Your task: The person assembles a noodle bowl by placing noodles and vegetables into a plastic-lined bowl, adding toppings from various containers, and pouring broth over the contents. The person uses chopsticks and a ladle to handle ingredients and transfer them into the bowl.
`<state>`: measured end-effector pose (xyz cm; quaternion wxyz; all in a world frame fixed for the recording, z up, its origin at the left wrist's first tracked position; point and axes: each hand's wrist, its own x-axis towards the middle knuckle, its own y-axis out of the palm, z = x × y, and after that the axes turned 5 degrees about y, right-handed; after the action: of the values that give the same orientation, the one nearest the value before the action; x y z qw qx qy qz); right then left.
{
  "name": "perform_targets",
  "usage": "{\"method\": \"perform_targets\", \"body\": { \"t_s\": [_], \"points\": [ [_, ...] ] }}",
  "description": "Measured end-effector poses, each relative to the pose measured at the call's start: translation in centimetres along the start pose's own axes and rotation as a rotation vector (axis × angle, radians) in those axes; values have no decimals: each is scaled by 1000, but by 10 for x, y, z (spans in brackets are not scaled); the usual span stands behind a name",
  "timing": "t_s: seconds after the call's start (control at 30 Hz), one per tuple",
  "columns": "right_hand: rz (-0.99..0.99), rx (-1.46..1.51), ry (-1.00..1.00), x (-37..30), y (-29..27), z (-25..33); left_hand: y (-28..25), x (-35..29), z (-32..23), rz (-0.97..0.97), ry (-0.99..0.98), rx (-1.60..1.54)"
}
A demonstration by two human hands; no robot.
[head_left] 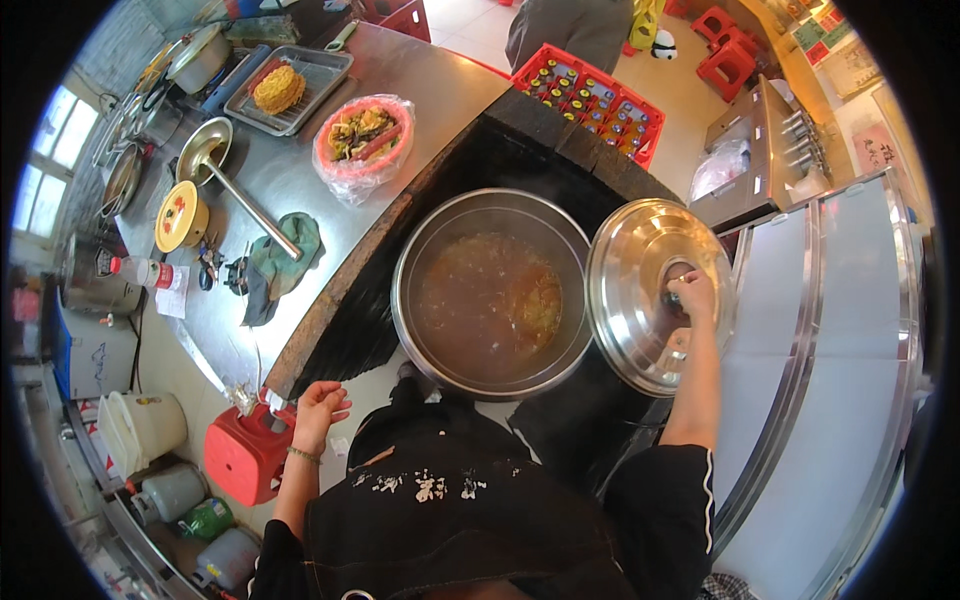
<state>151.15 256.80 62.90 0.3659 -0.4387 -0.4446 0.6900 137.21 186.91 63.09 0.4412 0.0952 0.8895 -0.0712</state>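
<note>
A large steel stockpot stands in front of me, full of reddish-brown broth with a lighter, yellowish lump near its right side. To its right, my right hand is closed around the dark knob of a shiny steel lid. The lid is off the pot's mouth, its left edge at or close to the pot's right rim; I cannot tell whether they touch. My left hand hangs left of the pot, fingers loosely curled and apart, with nothing visible in it.
On the steel table are a ladle, a green cloth, a yellow lidded bowl, a bagged pink bowl of food and a tray with noodles. A red stool, bottle crate and white cabinet surround me.
</note>
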Motion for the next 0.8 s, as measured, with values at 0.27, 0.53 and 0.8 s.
{"method": "perform_targets", "body": {
  "t_s": [0.27,0.53,0.8],
  "points": [
    [-4,-102,-267,-75,-34,110,-14,11,10,98,36,38],
    [632,127,-781,-304,159,351,-83,33,18,221,177,-5],
    [358,-171,-976,-394,312,507,-211,32,38,-15,197,-219]
  ]
}}
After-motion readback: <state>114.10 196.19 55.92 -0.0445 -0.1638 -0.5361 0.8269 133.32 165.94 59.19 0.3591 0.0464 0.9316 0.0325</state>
